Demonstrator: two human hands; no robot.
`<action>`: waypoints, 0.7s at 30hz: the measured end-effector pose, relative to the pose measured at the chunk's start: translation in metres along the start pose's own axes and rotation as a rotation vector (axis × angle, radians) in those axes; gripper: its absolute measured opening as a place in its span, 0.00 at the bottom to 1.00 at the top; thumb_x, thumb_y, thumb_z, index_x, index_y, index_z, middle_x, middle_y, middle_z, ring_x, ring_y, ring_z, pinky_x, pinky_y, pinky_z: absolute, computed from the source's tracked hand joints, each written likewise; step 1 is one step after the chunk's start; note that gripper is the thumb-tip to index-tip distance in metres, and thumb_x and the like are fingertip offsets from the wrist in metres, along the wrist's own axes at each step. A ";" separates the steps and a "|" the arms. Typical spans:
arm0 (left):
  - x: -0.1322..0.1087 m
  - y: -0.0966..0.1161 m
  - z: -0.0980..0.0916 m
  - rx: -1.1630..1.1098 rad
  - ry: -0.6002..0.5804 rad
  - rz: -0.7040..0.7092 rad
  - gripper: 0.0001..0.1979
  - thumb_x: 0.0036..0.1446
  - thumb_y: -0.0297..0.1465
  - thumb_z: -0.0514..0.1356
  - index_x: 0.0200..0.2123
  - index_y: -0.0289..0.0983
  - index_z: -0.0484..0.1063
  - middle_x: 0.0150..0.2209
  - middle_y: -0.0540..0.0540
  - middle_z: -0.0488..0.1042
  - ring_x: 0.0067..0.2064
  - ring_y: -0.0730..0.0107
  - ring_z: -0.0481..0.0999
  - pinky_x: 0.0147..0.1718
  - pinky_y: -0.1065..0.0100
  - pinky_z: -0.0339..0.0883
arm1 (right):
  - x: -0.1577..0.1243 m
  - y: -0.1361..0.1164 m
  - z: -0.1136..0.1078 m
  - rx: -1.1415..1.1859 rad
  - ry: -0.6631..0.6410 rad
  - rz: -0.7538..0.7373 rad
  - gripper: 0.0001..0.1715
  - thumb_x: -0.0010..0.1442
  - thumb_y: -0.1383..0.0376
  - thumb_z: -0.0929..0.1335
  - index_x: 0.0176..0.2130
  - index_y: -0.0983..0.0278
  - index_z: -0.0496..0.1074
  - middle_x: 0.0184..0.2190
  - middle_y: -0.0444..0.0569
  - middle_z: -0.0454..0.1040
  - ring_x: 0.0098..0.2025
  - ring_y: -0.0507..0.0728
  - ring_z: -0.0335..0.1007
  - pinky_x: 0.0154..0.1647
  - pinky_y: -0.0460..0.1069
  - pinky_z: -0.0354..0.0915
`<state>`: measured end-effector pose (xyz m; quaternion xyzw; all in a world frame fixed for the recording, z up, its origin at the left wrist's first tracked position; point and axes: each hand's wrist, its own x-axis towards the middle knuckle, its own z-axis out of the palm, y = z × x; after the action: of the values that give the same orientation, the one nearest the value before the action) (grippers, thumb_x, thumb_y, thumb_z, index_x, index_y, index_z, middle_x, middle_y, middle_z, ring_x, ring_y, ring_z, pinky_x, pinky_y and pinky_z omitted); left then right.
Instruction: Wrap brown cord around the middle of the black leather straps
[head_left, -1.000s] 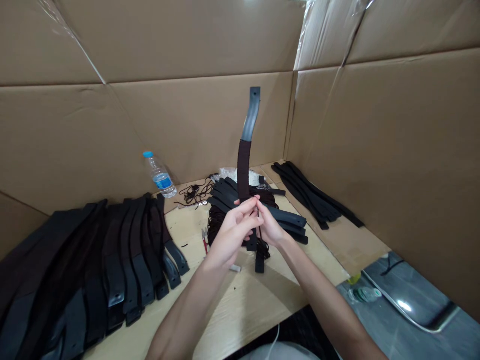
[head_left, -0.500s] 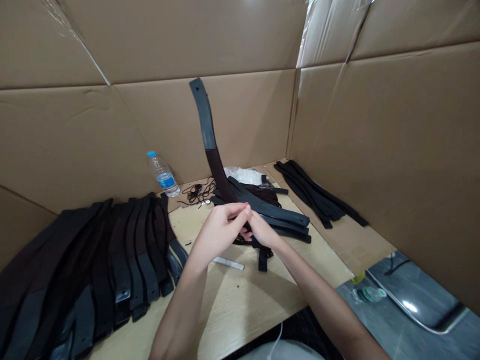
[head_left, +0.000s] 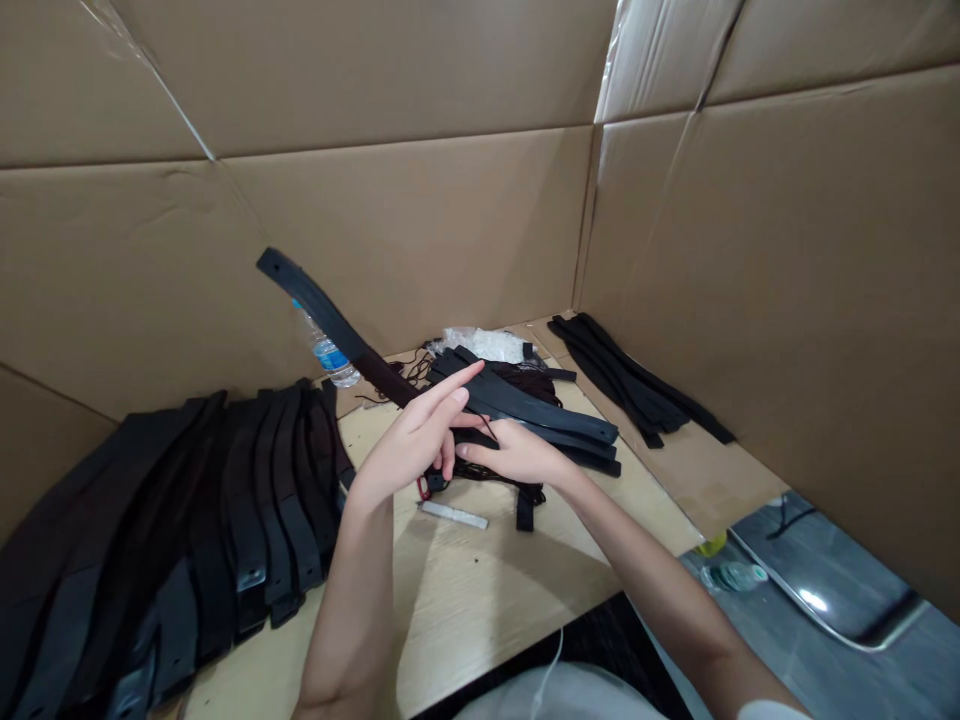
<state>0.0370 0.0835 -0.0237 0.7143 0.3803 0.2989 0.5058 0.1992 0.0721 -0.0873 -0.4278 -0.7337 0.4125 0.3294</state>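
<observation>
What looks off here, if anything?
A bottle appears tipped over on the floor, away from the table. Loose cord lies tangled by the plastic bag, unlike the strips lined up at left. No damage stands out.

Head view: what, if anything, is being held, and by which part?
A long dark strip, by the brown wrapped stretch at the left hand; the exact grip, and any by the right hand, is hidden.
</observation>
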 end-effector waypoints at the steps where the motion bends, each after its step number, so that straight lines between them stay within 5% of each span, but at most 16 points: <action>1: 0.001 0.000 0.000 -0.001 -0.014 -0.018 0.36 0.62 0.50 0.51 0.68 0.37 0.55 0.31 0.41 0.81 0.14 0.77 0.69 0.13 0.76 0.61 | 0.000 -0.002 0.000 -0.054 -0.001 -0.006 0.18 0.64 0.53 0.63 0.40 0.62 0.74 0.31 0.44 0.73 0.34 0.54 0.68 0.34 0.47 0.59; 6: 0.004 -0.001 0.000 0.028 -0.050 -0.071 0.38 0.62 0.52 0.50 0.67 0.35 0.55 0.36 0.35 0.81 0.14 0.77 0.70 0.13 0.76 0.61 | 0.000 -0.004 0.005 -0.152 0.000 0.178 0.22 0.64 0.51 0.62 0.34 0.63 0.76 0.22 0.42 0.69 0.24 0.50 0.62 0.25 0.45 0.53; 13: 0.004 -0.003 0.004 0.157 0.001 -0.008 0.33 0.61 0.50 0.52 0.60 0.32 0.67 0.32 0.41 0.81 0.19 0.72 0.74 0.18 0.73 0.66 | 0.002 0.002 0.011 0.045 -0.027 0.344 0.27 0.64 0.51 0.63 0.20 0.63 0.64 0.14 0.39 0.62 0.15 0.47 0.56 0.17 0.44 0.53; 17: -0.010 0.005 -0.007 0.221 0.120 0.062 0.26 0.60 0.50 0.55 0.43 0.33 0.77 0.28 0.43 0.80 0.22 0.69 0.76 0.20 0.72 0.68 | 0.000 0.007 0.009 0.222 -0.023 0.364 0.31 0.64 0.47 0.61 0.19 0.63 0.61 0.10 0.37 0.57 0.10 0.45 0.49 0.12 0.43 0.48; 21: -0.024 0.009 -0.026 0.266 0.312 -0.006 0.23 0.56 0.49 0.59 0.25 0.33 0.75 0.20 0.45 0.75 0.21 0.69 0.75 0.20 0.72 0.67 | -0.001 0.010 0.006 0.376 0.000 0.358 0.34 0.62 0.43 0.62 0.17 0.63 0.60 0.08 0.37 0.55 0.09 0.44 0.45 0.09 0.42 0.45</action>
<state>0.0055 0.0738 -0.0083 0.7187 0.4922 0.3517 0.3428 0.1981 0.0717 -0.0989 -0.4823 -0.5568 0.5933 0.3246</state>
